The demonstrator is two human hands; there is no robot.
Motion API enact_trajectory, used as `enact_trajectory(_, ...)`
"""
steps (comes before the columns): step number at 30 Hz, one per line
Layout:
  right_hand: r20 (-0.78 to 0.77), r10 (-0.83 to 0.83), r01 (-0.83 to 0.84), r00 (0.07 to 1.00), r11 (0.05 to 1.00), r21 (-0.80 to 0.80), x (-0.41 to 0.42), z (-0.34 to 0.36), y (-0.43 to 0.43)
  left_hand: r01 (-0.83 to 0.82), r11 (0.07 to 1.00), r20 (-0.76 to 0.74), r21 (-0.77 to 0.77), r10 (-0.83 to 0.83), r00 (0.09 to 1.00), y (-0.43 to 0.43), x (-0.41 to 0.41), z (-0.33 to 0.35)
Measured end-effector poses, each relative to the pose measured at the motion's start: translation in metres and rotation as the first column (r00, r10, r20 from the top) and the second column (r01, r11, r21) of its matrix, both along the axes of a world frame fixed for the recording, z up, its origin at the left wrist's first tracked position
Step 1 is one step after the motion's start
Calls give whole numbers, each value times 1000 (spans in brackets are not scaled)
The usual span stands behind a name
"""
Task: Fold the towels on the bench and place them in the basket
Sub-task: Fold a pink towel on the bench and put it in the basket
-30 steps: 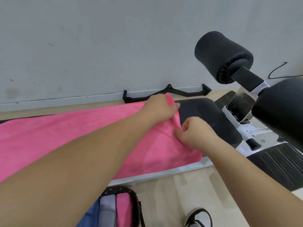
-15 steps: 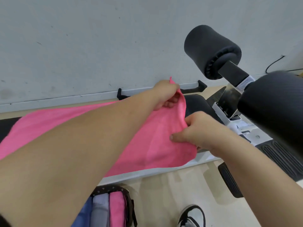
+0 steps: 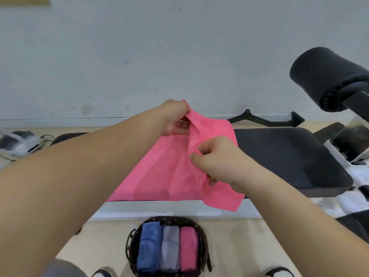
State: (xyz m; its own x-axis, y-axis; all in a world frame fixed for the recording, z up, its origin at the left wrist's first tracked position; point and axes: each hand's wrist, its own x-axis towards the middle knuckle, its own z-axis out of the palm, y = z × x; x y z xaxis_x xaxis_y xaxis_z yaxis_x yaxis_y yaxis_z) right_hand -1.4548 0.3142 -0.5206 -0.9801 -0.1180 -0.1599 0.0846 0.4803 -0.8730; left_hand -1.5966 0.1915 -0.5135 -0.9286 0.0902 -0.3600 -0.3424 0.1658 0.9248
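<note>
Two hands on one pink towel (image 3: pixel 169 168). My left hand (image 3: pixel 175 118) pinches the far corner, raised above the bench (image 3: pixel 289 156); my right hand (image 3: pixel 217 158) pinches the towel's right edge nearer to me, fingers closed on the cloth. Between the two grips the fabric runs in a raised ridge. The rest of the towel lies spread on the bench pad, with its near right corner hanging past the front edge. Right half of the pad is bare black. Basket (image 3: pixel 203 234) sits on the floor just in front of the bench, below the towel. It holds three folded towels side by side: blue (image 3: pixel 149 248), grey (image 3: pixel 169 248), pink (image 3: pixel 188 248). Foam roller (image 3: pixel 323 76) at upper right, well apart from both hands.
</note>
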Motion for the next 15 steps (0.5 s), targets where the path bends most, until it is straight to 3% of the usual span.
enact_trajectory(5, 24, 141, -142, 990, 990, 20, -15, -18, -89, -153, 972, -71, -180, 142, 987, -93, -5, -21)
enact_trajectory(9, 61, 138, -140, 989, 990, 29, -26, -33, -133, -225, 935, -190, -273, 177, 966, -154, -13, -42)
enact_trajectory(15, 90, 131, -117, 987, 981, -154, -37, -53, -166, -255, 914, -289, -316, 163, 943, -190, -28, -63)
